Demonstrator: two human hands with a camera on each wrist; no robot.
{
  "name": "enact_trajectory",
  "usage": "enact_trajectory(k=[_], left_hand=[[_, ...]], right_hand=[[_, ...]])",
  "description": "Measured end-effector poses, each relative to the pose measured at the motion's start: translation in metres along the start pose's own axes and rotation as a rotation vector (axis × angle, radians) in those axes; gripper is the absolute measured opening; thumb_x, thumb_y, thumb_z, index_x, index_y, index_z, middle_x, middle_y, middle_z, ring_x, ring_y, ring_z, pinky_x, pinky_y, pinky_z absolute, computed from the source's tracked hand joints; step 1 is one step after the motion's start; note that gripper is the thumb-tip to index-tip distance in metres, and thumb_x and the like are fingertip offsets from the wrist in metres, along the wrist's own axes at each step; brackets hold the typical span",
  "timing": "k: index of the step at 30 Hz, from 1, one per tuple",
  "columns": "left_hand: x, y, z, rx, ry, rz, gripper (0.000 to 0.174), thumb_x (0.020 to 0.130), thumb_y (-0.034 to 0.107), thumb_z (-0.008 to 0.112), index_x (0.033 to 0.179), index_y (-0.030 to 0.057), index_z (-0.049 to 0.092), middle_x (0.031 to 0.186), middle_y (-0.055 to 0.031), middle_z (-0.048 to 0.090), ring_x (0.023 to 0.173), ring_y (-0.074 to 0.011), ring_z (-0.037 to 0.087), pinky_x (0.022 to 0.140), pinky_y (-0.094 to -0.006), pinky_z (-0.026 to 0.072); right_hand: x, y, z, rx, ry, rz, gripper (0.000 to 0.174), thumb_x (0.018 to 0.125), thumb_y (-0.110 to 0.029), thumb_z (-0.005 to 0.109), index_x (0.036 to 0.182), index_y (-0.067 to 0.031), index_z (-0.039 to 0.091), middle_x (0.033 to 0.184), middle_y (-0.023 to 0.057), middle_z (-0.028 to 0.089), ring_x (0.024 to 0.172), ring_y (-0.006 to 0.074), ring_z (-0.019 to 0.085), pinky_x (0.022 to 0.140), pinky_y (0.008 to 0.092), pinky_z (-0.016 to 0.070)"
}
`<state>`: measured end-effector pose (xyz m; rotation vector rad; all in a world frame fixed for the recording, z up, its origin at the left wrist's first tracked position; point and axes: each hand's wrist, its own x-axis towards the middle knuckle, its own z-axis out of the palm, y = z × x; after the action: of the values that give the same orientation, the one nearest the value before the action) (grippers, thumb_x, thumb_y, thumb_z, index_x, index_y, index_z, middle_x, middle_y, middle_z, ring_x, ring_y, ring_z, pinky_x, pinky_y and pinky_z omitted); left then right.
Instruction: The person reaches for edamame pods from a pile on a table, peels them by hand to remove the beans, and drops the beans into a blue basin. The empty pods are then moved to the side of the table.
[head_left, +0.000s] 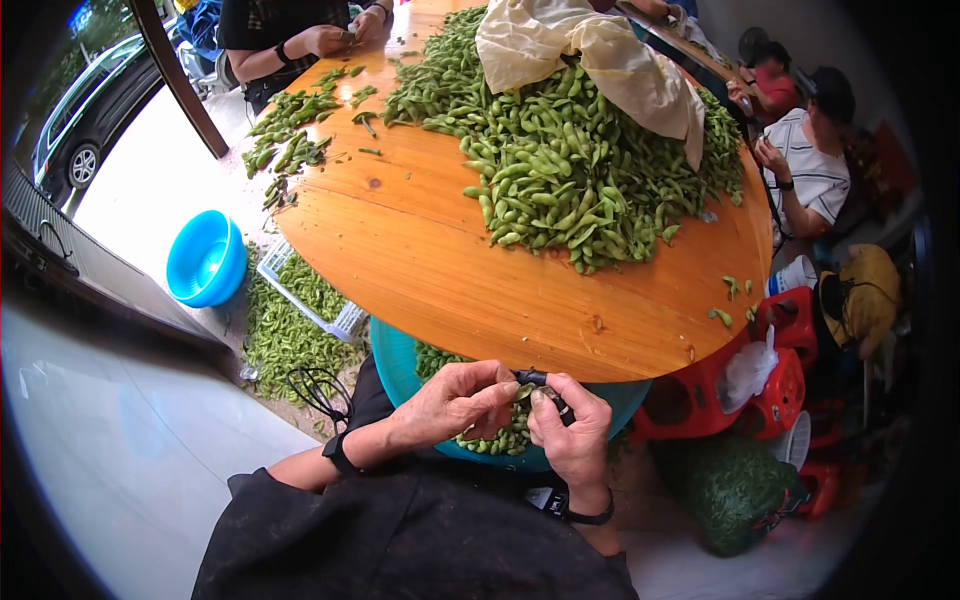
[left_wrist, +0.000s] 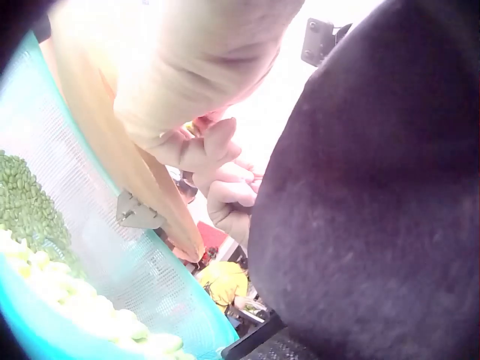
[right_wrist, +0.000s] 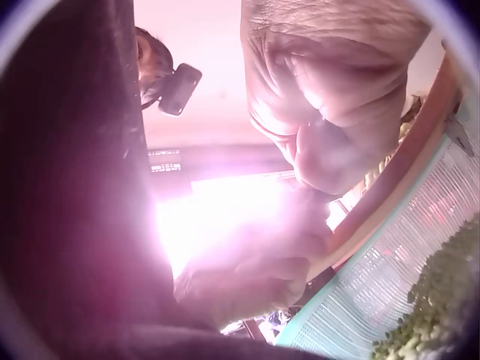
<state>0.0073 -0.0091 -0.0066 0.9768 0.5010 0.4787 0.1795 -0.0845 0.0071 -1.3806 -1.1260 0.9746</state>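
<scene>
In the head view, my left hand (head_left: 462, 402) and right hand (head_left: 572, 432) meet over the table's near edge. A small green soybean pod (head_left: 525, 391) is pinched between their fingertips. Black coverings (head_left: 531, 377) show around the fingers of the right hand. Below both hands sits a teal mesh basket (head_left: 392, 352) holding green beans (head_left: 507, 440). The left wrist view shows the left hand (left_wrist: 202, 67) from below, above the basket's mesh wall (left_wrist: 142, 262). The right wrist view shows the right hand (right_wrist: 330, 90) close against the other hand; glare washes out the fingertips there.
A big heap of soybean pods (head_left: 560, 180) covers much of the wooden table (head_left: 400, 230), with a cream cloth (head_left: 600, 50) over it. More pods (head_left: 290, 330) lie on the floor near a blue basin (head_left: 207, 258). Red stools (head_left: 770, 390) stand right. Other people sit around.
</scene>
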Motion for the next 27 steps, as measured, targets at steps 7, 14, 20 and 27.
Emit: enact_trajectory(k=[7,14,20,27], left_hand=[[0.001,-0.005,0.0,-0.036,-0.046,-0.055,0.023,0.104,0.026,0.05,0.095,0.0043,0.052,0.069,0.0008,0.053,0.055,-0.0063,0.046,0.048,-0.022,0.0363],[0.006,-0.007,0.006,-0.02,-0.035,0.034,0.024,0.104,0.023,0.049,0.103,0.0017,0.059,0.068,-0.0003,0.051,0.058,-0.0093,0.046,0.054,-0.0229,0.0389],[0.011,-0.005,0.016,0.025,-0.046,-0.096,0.029,0.103,0.026,0.051,0.096,0.0003,0.063,0.066,0.0003,0.052,0.058,-0.008,0.046,0.055,-0.024,0.0385],[0.007,-0.003,0.011,0.256,-0.129,-0.279,0.028,0.102,0.023,0.054,0.091,-0.0001,0.065,0.066,-0.0029,0.056,0.058,-0.0129,0.051,0.056,-0.0285,0.0405]], right_hand=[[-0.004,-0.005,-0.013,-0.193,-0.017,-0.134,0.011,0.083,0.004,0.063,0.093,0.0068,0.062,0.072,0.0106,0.058,0.058,0.0163,0.059,0.053,0.0281,0.0445],[-0.009,-0.016,-0.036,-0.231,0.157,-0.158,0.008,0.081,0.008,0.061,0.089,0.0071,0.061,0.071,0.0071,0.055,0.055,0.0118,0.055,0.05,0.0263,0.0424],[-0.018,-0.022,-0.019,-0.551,0.074,-0.33,0.026,0.075,-0.001,0.077,0.096,0.0004,0.062,0.079,0.0129,0.054,0.061,0.0265,0.058,0.055,0.0337,0.0478],[-0.021,-0.01,-0.032,-0.556,0.066,-0.394,0.02,0.074,0.003,0.074,0.09,-0.0015,0.064,0.075,0.0098,0.056,0.06,0.0205,0.059,0.053,0.0315,0.047]])
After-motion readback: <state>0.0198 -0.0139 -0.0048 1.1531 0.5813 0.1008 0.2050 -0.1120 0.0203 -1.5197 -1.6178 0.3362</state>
